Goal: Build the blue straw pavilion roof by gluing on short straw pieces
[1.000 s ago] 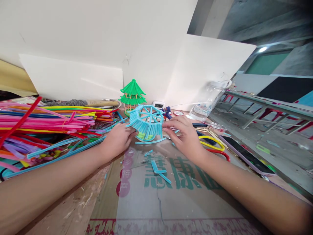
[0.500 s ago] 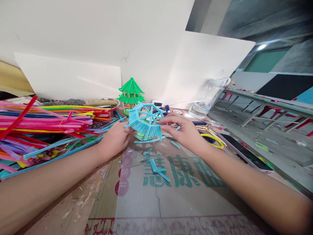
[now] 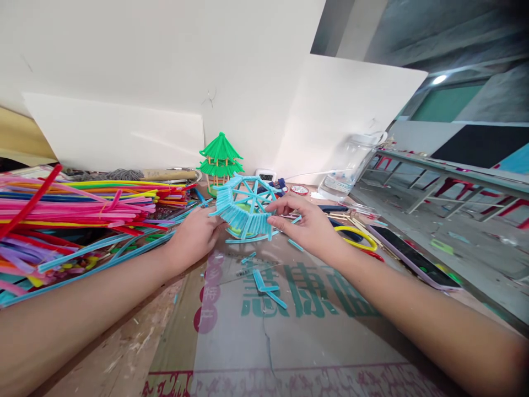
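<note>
Between my hands, above the cardboard-covered tabletop, is a blue pipe-cleaner roof frame (image 3: 247, 219), a spoked ring with short strips slanting down along its left and front sides. My left hand (image 3: 200, 230) grips its left edge, the fingertips partly hidden behind the strips. At the right front edge, my right hand (image 3: 300, 220) pinches the rim between thumb and fingers. Cut blue pipe-cleaner pieces (image 3: 266, 288) lie on the cardboard (image 3: 314, 342) below. Behind stands a small green tiered pavilion (image 3: 221, 157) on light sticks.
Bundles of coloured pipe cleaners (image 3: 78, 207) fill the left side. A clear water bottle (image 3: 345, 168), yellow-handled scissors (image 3: 359, 236) and a phone (image 3: 413, 256) are on the right. A small white timer (image 3: 265, 175) sits by the white board (image 3: 248, 82) at the back.
The right thumb and fingers have shifted slightly left along the roof frame's rim. The left hand keeps its hold, and the view has moved a little.
</note>
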### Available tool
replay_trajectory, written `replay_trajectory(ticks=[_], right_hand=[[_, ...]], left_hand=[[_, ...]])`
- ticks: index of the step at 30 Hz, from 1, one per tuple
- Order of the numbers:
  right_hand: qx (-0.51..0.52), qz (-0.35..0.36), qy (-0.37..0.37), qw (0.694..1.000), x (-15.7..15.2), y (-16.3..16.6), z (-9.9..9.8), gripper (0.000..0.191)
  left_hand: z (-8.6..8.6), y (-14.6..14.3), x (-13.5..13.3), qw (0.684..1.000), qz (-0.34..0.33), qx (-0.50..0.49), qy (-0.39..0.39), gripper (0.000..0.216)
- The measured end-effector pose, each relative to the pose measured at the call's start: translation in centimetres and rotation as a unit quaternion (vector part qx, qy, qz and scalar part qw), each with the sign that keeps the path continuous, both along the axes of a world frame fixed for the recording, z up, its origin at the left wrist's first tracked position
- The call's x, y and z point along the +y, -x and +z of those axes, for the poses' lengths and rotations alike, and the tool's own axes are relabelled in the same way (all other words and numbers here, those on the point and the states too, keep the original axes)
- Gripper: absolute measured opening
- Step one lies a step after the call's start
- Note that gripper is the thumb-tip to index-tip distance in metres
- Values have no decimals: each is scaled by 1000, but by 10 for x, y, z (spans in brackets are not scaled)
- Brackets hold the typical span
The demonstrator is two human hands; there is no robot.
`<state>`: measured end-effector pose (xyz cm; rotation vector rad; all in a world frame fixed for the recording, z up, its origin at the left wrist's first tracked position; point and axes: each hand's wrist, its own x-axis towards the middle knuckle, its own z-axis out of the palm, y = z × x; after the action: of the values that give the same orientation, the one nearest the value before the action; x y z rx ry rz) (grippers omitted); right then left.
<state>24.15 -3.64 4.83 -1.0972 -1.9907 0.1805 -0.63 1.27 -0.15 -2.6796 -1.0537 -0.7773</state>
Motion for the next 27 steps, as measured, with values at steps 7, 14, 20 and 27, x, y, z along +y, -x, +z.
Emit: replay_trajectory(ticks=[7, 14, 20, 27], right_hand=[[6, 5, 10, 1000, 0, 1, 2, 9], [23, 4, 14, 1000, 1, 2, 1, 6], [58, -14, -6, 998, -4, -3, -1, 17], [-86, 27, -169, 982, -7, -16, -19, 22]], left_hand=[[0, 0, 0, 1000, -7, -2, -3, 24], [-1, 0, 0, 1000, 0, 6, -12, 24], [-2, 1, -1, 999, 22, 16, -16, 25], [-5, -1, 1, 998, 47, 37, -11, 26]])
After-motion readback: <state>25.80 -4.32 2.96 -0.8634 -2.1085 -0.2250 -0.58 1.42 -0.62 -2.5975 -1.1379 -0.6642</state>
